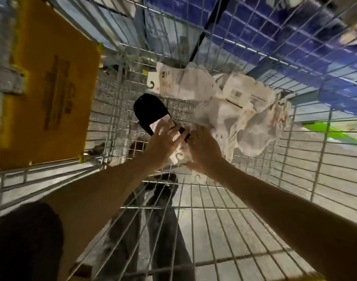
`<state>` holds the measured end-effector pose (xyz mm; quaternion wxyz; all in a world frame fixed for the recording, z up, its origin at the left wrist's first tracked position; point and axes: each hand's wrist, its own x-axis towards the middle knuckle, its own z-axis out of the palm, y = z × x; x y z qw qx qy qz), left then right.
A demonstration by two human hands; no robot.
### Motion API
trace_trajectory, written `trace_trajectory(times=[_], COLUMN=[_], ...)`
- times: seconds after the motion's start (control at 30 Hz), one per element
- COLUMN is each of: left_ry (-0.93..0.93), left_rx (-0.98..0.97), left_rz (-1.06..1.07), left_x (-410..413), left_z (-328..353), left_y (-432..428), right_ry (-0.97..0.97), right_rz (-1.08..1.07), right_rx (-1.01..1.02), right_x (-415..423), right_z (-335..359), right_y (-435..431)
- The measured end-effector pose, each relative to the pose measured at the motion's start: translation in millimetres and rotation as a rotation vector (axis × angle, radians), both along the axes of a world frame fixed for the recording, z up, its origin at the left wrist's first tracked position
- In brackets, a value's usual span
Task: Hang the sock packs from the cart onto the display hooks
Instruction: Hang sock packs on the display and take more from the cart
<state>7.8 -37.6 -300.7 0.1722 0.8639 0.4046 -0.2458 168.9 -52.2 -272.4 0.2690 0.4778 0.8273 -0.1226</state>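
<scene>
Grey floor point(335, 179) shows through the wire mesh of a shopping cart point(214, 207), seen from above. A yellow seat flap point(52, 98) stands against its left wall, and a blurred blue gridded surface point(274, 27) lies beyond the far wall.

One black sock pack point(147, 108) lies on the basket floor near the middle, with a white label band across it. The left hand point(163, 145) rests on that band, its fingers point(160, 128) spread and fairly straight. Just beside it, the right hand point(206, 153) reaches into the white sock packs point(254, 122). Its fingers point forward, but blur hides whether they pinch anything. A white card with a hook point(179, 157) shows between the two hands.

The white packs form a loose heap against the far right corner, touching one another. There are several, at least three, but the exact count cannot be told. The farthest pack carries a dark hanger hook point(151, 85).

Bare mesh runs from the heap back to the near wall and left toward the flap. Dark trouser legs point(153, 230) show below it.
</scene>
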Motion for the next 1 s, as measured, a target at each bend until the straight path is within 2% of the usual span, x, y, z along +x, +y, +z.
trace_trajectory(times=[0.07, 0.13, 0.23, 0.3, 0.37, 0.43, 0.57, 0.73, 0.8, 0.9, 1.0], left_ry=[0.075, 0.105, 0.104, 0.103, 0.066, 0.081, 0.007, -0.112, -0.239, -0.45, -0.572], left_rx=[-0.005, 0.004, 0.029, -0.006, 0.028, 0.013, -0.13, -0.225, -0.289, -0.41, -0.472], left_rz=[-0.068, -0.152, -0.256, -0.273, -0.169, -0.022, 0.23, 0.395, 0.499, 0.732, 0.805], left_x=[3, 3, 3, -1, -5, -10, -19, -24, -26, -29, -30], left_z=[-7, -14, -20, -11, -6, 10, 30, 37, 41, 49, 71], left_y=[-5, -3, 4, 9, 4, 6, 10, 7, 8, 9, 17], right_ry=[-0.041, 0.01, 0.124, 0.085, 0.026, 0.045, -0.066, -0.154, -0.053, 0.205, 0.517], right_rz=[0.048, 0.034, -0.109, -0.187, -0.261, -0.329, -0.409, -0.47, -0.502, -0.587, -0.899], right_rx=[0.036, 0.118, 0.203, 0.196, 0.194, 0.193, 0.123, 0.038, 0.051, 0.096, 0.109], right_x=[11, 23, 43, 47, 52, 58, 56, 51, 54, 52, 40], right_z=[5, 7, 9, 12, 14, 17, 21, 27, 29, 38, 53], right_y=[0, -2, -6, -7, -12, -19, -31, -17, -15, -17, -14])
